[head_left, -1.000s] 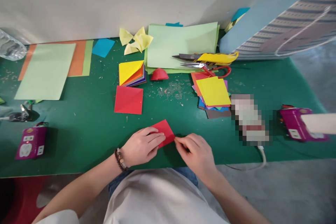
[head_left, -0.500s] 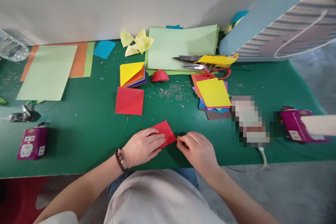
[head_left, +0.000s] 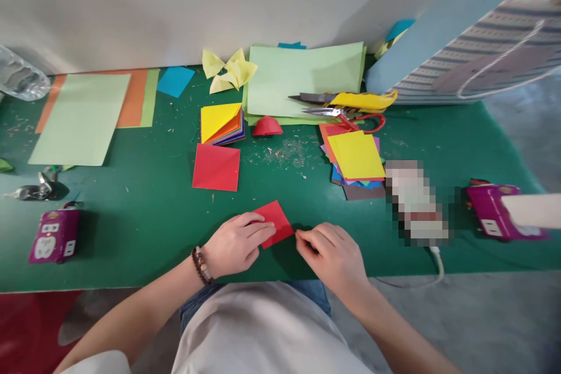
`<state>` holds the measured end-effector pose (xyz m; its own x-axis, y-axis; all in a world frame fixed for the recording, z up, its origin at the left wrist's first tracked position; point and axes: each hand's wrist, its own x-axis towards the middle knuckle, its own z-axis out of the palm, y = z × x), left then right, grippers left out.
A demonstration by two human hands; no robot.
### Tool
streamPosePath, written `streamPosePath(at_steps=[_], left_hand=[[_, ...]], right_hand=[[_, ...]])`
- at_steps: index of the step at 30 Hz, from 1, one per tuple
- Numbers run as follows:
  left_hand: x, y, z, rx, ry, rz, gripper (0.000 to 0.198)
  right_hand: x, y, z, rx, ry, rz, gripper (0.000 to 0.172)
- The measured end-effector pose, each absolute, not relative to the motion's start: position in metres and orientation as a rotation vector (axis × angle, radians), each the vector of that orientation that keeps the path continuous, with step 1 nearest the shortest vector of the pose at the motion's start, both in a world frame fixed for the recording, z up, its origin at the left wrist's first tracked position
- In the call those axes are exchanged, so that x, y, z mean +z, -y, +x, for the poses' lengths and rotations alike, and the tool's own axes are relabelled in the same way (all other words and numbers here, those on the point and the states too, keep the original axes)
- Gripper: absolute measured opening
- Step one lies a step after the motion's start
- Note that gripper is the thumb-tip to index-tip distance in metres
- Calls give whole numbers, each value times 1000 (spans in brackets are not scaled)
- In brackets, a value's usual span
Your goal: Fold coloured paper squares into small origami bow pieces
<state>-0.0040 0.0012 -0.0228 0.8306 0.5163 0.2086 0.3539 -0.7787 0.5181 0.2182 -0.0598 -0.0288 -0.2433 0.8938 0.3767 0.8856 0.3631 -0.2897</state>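
Observation:
A small red paper square [head_left: 279, 228] lies turned at an angle near the table's front edge. My left hand [head_left: 239, 239], a beaded bracelet at its wrist, holds the paper with its fingers over the left part, which they hide. At the paper's right corner, my right hand [head_left: 331, 251] is closed in a pinch of thumb and forefinger. Beyond them lie another red square [head_left: 216, 168] and a stack of folded coloured papers [head_left: 221, 124] with yellow on top. A small folded red piece [head_left: 267, 126] stands to the right of that stack.
Scissors [head_left: 337, 112] and a yellow-handled cutter [head_left: 346, 99] rest on pale green sheets [head_left: 302, 76]. Right of centre are loose coloured squares [head_left: 357, 155] and a blurred-out phone-like object [head_left: 416, 201] with a cable. Purple boxes [head_left: 55, 235] stand at both sides; a striped bag [head_left: 482, 52] stands back right.
My right hand has shifted very slightly down and right, still pinching at the corner. The red paper and my left hand are almost unmoved.

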Motion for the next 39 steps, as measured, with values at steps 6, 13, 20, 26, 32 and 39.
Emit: streamPosePath(at_steps=[6,13,20,26,32,39], left_hand=[[-24,-2,-4,481,-645,2528,44],[-24,-2,-4,506,-635,2516,37],[-23,-4,-4,522,-611,2571,31],[-21,-4,-2,468,-609,2649,21],[-21,-4,-2,458,-607,2677,21],[-25,-3,-4,478,-565,2698,25]], right_hand=[[-31,58,217,11,2245,-1509,20],[-37,64,176,147,2311,-1361,22],[-36,72,172,195,2191,-1355,22],[-36,60,202,72,2123,-1599,23],[-31,56,212,47,2100,-1668,25],[-33,57,210,21,2140,-1574,21]])
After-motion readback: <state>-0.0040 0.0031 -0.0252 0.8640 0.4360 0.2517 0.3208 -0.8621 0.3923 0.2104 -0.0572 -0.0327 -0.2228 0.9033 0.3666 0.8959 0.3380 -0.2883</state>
